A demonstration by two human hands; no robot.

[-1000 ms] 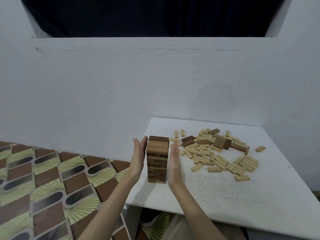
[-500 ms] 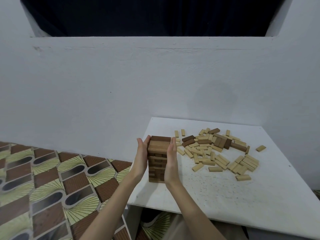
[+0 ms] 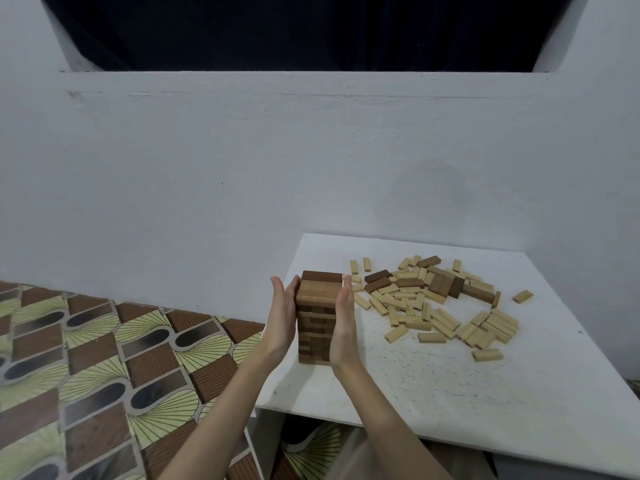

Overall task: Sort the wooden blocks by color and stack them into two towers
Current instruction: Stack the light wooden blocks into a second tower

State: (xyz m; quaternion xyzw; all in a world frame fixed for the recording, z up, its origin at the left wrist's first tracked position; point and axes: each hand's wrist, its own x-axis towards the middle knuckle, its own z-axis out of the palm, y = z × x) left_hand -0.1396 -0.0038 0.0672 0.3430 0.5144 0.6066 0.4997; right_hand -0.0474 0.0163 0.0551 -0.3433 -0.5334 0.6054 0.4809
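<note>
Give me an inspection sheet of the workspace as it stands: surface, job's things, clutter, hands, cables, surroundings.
Surface: white table, speckled with small dark marks.
Job's things: dark tower upright near the table's left edge; loose pile of light blocks to its right, with several dark blocks mixed in at the back; no light tower yet.
Clutter: nothing seen apart from the blocks.
Hands: left hand and right hand flat against opposite sides of the tower, fingers straight.
Cables: nothing seen.
Surroundings: white wall behind, dark opening above it; patterned brown and green covering to the left.
</note>
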